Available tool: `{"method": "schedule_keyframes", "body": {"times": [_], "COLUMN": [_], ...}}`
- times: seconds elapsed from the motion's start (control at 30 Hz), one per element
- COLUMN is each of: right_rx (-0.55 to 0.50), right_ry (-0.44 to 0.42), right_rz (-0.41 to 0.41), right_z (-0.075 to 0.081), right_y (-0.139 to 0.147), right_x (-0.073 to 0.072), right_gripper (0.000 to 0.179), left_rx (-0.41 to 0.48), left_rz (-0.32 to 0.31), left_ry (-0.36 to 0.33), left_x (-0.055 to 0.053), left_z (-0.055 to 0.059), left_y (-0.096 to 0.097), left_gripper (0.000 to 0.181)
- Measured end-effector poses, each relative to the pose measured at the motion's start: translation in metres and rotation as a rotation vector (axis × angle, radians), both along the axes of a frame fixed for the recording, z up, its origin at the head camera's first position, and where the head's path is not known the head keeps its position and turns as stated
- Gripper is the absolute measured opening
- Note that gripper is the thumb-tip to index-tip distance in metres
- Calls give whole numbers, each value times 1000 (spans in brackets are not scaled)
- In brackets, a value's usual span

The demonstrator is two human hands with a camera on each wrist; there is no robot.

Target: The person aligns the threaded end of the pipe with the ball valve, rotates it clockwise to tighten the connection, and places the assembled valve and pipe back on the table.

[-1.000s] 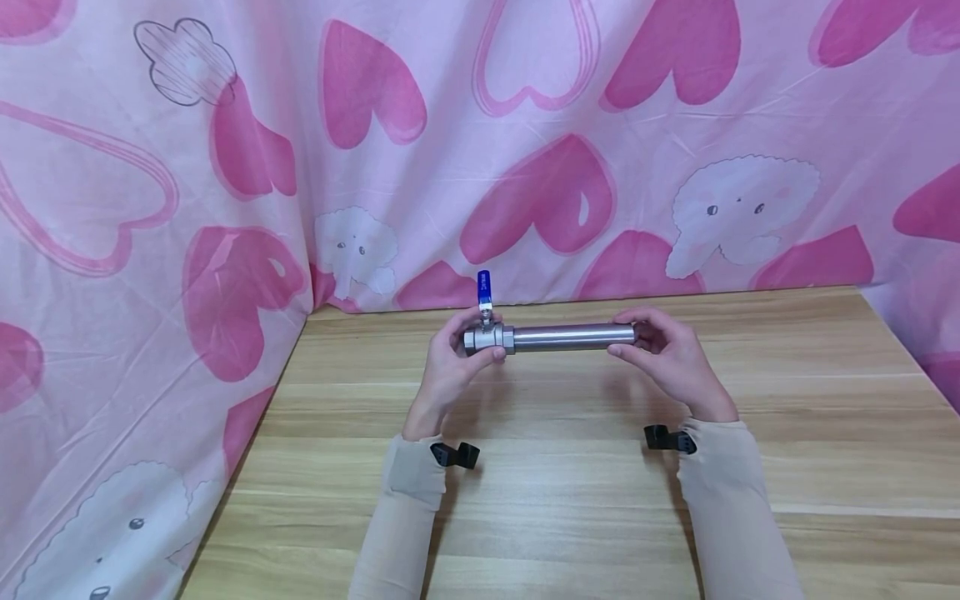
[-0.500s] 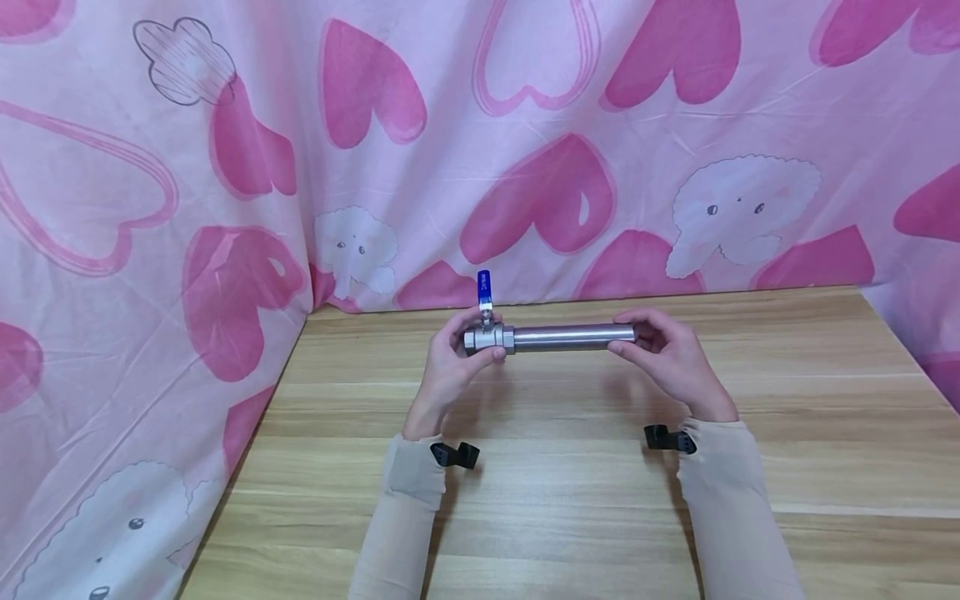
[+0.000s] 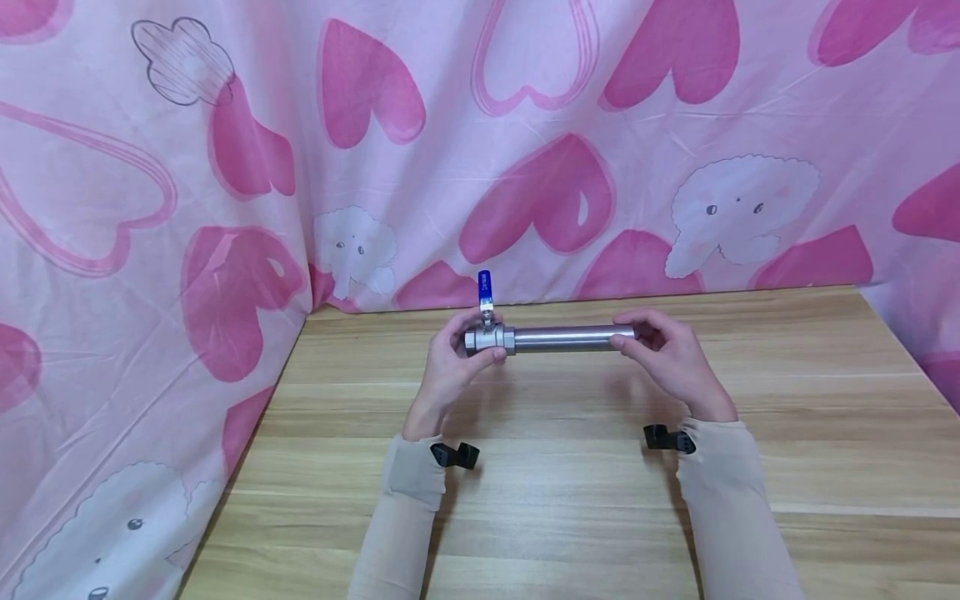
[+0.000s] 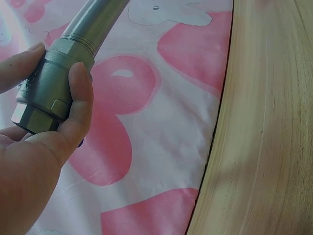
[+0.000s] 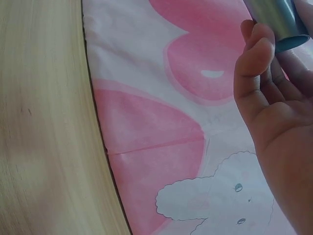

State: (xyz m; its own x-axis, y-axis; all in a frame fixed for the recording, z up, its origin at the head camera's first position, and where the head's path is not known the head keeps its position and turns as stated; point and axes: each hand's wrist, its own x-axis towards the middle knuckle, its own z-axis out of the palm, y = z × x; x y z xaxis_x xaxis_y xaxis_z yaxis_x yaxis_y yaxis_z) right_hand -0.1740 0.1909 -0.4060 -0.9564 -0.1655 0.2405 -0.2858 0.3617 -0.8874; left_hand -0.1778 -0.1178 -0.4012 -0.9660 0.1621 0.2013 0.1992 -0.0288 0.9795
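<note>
A metal ball valve [image 3: 489, 337] with a blue lever handle [image 3: 484, 287] is joined to a straight steel pipe [image 3: 566, 337]. The handle points up, away from the person, and the pipe runs level to the right above the table. My left hand [image 3: 453, 357] grips the valve body between thumb and fingers; the left wrist view shows the valve [image 4: 51, 88] and the threads where the pipe [image 4: 95, 24] enters it. My right hand [image 3: 672, 358] pinches the pipe's far end. In the right wrist view the pipe's open end [image 5: 291, 41] shows beside the fingers.
A wood-grain table [image 3: 570, 500] lies beneath both hands. Pink heart-print cloth [image 3: 540, 208] hangs along its back and left side. Black mounts [image 3: 456, 455] sit at both wrists, over beige sleeves.
The right thumb has shifted slightly on the pipe's end. The valve, pipe and left hand stay nearly where they were.
</note>
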Motion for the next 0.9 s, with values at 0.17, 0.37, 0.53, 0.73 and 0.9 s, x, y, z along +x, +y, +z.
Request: {"method": "schedule_keyframes", "body": {"times": [0.17,0.37,0.53,0.73,0.9], "right_rx": [19,6,-33,-82,-91], "right_ry": [-7,-11,-8,27,47], "right_rz": [-5,-4,39,72,71], "right_z": [-1,-1,1,0,0], "right_y": [2,1,0,-2,-2], "right_x": [-1,0,1,0,-1], "right_gripper": [28,31,41,42,41], "left_rx": [-5,-4,-4,-13,-13], "left_rz": [1,-1,-4,1,2], "left_ry": [-12,-13,-4,0,1], "left_x": [-1,-1,-1,-1,-1], "left_z": [-1,-1,-2,-2,-2], "left_y": [0,0,0,0,0], "left_gripper": [61,61,60,59,60]}}
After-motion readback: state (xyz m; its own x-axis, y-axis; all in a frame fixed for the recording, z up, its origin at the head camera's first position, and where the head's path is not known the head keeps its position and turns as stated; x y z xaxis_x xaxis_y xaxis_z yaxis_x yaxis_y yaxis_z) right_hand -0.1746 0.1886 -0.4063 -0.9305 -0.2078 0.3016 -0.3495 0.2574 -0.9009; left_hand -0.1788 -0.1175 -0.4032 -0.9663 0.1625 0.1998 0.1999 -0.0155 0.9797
